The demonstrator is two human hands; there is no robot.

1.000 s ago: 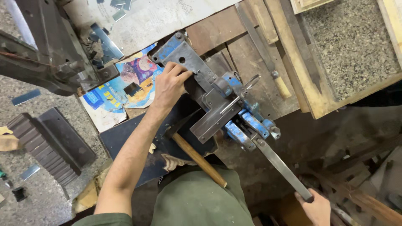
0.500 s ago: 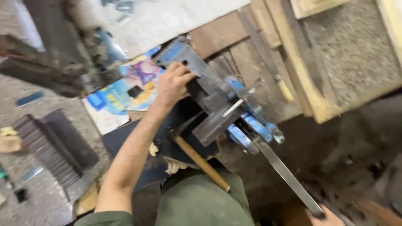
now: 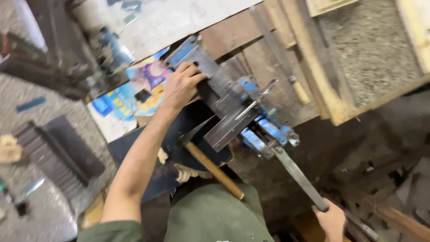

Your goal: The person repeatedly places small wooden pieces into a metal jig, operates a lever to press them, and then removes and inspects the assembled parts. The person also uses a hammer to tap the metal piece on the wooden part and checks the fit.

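Blue bench shear [image 3: 251,112] sits bolted at the centre of the wooden bench [image 3: 277,54], a grey metal strip [image 3: 230,127] lying across its blades. Left hand [image 3: 181,85], at ten o'clock from the blades, presses flat with fingers curled over the steel plate [image 3: 206,67]; right hand [image 3: 331,219], at five o'clock, grips the long lever handle [image 3: 298,175]. A wooden-handled hammer [image 3: 212,168] lies at seven o'clock.

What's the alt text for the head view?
A person's left hand presses a metal strip on a blue bench-mounted bending tool while the right hand grips its long lever handle. A wooden-handled hammer lies beside it.
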